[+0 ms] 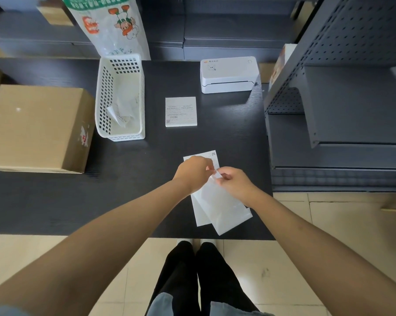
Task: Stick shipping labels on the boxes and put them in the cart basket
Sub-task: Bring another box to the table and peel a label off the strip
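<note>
Above the near part of the black table, my left hand pinches the top of a printed shipping label. My right hand pinches a corner of its glossy backing sheet, which hangs away from the label towards the table's front edge. A stack of white labels lies flat in the middle of the table. A large brown cardboard box sits at the left.
A white perforated basket holding peeled backing paper stands left of the label stack. A white label printer sits at the back right. Grey metal shelving borders the table's right side. A printed plastic bag hangs behind the basket.
</note>
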The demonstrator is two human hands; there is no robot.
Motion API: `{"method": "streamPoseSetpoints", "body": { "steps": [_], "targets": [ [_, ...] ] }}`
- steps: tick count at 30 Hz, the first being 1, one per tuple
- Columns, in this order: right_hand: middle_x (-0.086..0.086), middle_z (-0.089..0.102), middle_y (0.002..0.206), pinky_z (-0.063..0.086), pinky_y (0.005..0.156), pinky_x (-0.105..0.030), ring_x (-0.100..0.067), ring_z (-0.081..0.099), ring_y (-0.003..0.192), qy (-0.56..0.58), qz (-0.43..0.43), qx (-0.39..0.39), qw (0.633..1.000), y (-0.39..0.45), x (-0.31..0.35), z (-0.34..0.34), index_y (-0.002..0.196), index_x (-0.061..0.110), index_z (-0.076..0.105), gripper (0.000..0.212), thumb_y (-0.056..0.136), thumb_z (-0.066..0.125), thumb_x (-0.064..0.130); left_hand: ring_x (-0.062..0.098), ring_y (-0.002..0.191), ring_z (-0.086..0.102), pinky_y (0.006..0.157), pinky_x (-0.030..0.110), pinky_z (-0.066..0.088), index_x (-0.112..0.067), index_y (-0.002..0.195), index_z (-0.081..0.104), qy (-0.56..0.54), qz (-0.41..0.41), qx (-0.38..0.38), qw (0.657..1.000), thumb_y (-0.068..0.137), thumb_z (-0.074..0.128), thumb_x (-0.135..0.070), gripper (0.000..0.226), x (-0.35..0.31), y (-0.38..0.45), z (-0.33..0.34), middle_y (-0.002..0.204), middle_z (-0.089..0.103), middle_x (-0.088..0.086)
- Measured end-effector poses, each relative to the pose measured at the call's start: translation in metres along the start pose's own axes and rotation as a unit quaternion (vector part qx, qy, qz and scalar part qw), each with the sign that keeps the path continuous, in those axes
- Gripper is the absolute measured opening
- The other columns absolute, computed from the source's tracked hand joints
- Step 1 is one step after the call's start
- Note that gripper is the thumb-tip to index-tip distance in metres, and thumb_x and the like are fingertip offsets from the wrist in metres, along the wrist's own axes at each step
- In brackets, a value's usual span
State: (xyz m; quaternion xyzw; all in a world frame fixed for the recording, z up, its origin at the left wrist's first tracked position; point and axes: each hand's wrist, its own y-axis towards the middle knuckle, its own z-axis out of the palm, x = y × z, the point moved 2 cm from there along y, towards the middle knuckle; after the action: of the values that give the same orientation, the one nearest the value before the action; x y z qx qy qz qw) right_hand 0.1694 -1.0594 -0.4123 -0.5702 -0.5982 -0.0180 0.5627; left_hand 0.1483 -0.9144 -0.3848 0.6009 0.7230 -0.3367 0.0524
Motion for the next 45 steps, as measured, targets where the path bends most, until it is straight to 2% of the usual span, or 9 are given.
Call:
{"method": "streamPoseSetpoints", "body": {
  "steps": [9, 17, 23, 28, 34, 38, 41, 43, 45],
  "targets": [
    [0.007, 0.063, 0.087, 0.049, 0.069, -0.021, -0.015, 0.059, 0.081, -0.03, -0.002, 0.013, 0.999, 0.0, 0.0, 0.002, 0.077, 0.037, 0.062, 0.015, 0.091, 0.057, 0.032, 0.022, 0.082, 0.061, 0.072, 0.035, 0.053, -0.018, 0.102, 0.064, 0.061, 0.018, -0.008, 0.998, 0.093, 0.044, -0.023, 0.022, 0.0, -0.002, -0.001, 0.098, 0.065, 0.002],
    [0.007, 0.056, 0.102, 0.045, 0.061, -0.024, -0.011, 0.057, 0.086, -0.003, 0.081, 0.006, 0.997, 0.002, -0.015, -0.012, 0.113, 0.027, 0.052, 0.028, 0.089, 0.059, 0.013, 0.023, 0.073, 0.059, 0.071, 0.034, 0.054, -0.006, 0.083, 0.067, -0.122, -0.157, -0.108, 0.974, 0.083, 0.052, -0.014, 0.016, 0.026, 0.001, -0.036, 0.087, 0.069, 0.012],
    [-0.007, 0.053, 0.128, 0.042, 0.079, -0.029, -0.026, 0.054, 0.112, -0.091, 0.134, -0.026, 0.987, 0.0, -0.016, -0.02, 0.131, 0.012, 0.048, 0.043, 0.089, 0.058, 0.008, 0.027, 0.072, 0.059, 0.071, 0.034, 0.052, -0.012, 0.082, 0.062, -0.109, -0.226, -0.176, 0.952, 0.085, 0.05, -0.016, 0.014, 0.043, -0.002, -0.071, 0.084, 0.066, 0.009],
    [-0.012, 0.052, 0.121, 0.041, 0.073, -0.028, -0.027, 0.054, 0.103, -0.109, 0.159, -0.03, 0.981, -0.003, -0.008, -0.019, 0.123, 0.006, 0.047, 0.032, 0.092, 0.045, 0.005, 0.031, 0.078, 0.061, 0.066, 0.033, 0.048, -0.009, 0.093, 0.062, -0.106, -0.251, -0.261, 0.926, 0.088, 0.046, -0.016, 0.018, 0.046, -0.004, -0.102, 0.088, 0.066, 0.01],
    [-0.001, 0.039, 0.079, 0.03, 0.049, -0.024, -0.014, 0.041, 0.064, -0.155, 0.143, -0.041, 0.977, -0.007, 0.002, -0.023, 0.09, 0.009, 0.04, 0.007, 0.089, 0.042, 0.003, 0.024, 0.074, 0.054, 0.062, 0.032, 0.041, -0.01, 0.098, 0.06, -0.071, -0.209, -0.32, 0.921, 0.092, 0.043, -0.02, 0.02, 0.04, -0.008, -0.121, 0.086, 0.059, 0.004],
    [-0.013, 0.054, 0.111, 0.043, 0.066, -0.028, -0.028, 0.055, 0.095, -0.236, 0.124, -0.067, 0.962, -0.017, 0.019, -0.024, 0.119, 0.001, 0.043, 0.03, 0.09, 0.044, 0.005, 0.021, 0.07, 0.052, 0.06, 0.03, 0.038, -0.015, 0.092, 0.057, -0.072, -0.17, -0.341, 0.922, 0.091, 0.046, -0.022, 0.013, 0.031, -0.017, -0.128, 0.084, 0.059, -0.001],
    [-0.012, 0.051, 0.126, 0.041, 0.092, -0.038, -0.029, 0.048, 0.116, -0.346, 0.058, -0.167, 0.921, -0.023, 0.036, -0.027, 0.127, 0.008, 0.047, 0.035, 0.093, 0.047, 0.015, 0.022, 0.071, 0.054, 0.062, 0.033, 0.044, -0.015, 0.086, 0.055, -0.05, -0.11, -0.334, 0.935, 0.091, 0.046, -0.022, 0.012, 0.017, -0.025, -0.132, 0.086, 0.059, 0.0],
    [-0.01, 0.056, 0.123, 0.042, 0.092, -0.036, -0.028, 0.051, 0.114, -0.298, -0.029, -0.189, 0.935, -0.025, 0.059, -0.027, 0.123, 0.01, 0.055, 0.03, 0.096, 0.045, 0.022, 0.022, 0.071, 0.054, 0.061, 0.032, 0.041, -0.014, 0.086, 0.054, -0.033, -0.081, -0.326, 0.942, 0.092, 0.045, -0.021, 0.013, 0.007, -0.031, -0.131, 0.087, 0.059, 0.002],
    [-0.009, 0.066, 0.112, 0.047, 0.083, -0.033, -0.027, 0.062, 0.102, -0.106, -0.046, -0.135, 0.984, -0.025, 0.09, -0.023, 0.111, 0.008, 0.061, 0.033, 0.099, 0.043, 0.033, 0.023, 0.072, 0.056, 0.06, 0.033, 0.043, -0.011, 0.09, 0.056, -0.013, -0.058, -0.316, 0.947, 0.093, 0.045, -0.021, 0.015, -0.002, -0.039, -0.129, 0.09, 0.059, 0.003]
  ]
}}
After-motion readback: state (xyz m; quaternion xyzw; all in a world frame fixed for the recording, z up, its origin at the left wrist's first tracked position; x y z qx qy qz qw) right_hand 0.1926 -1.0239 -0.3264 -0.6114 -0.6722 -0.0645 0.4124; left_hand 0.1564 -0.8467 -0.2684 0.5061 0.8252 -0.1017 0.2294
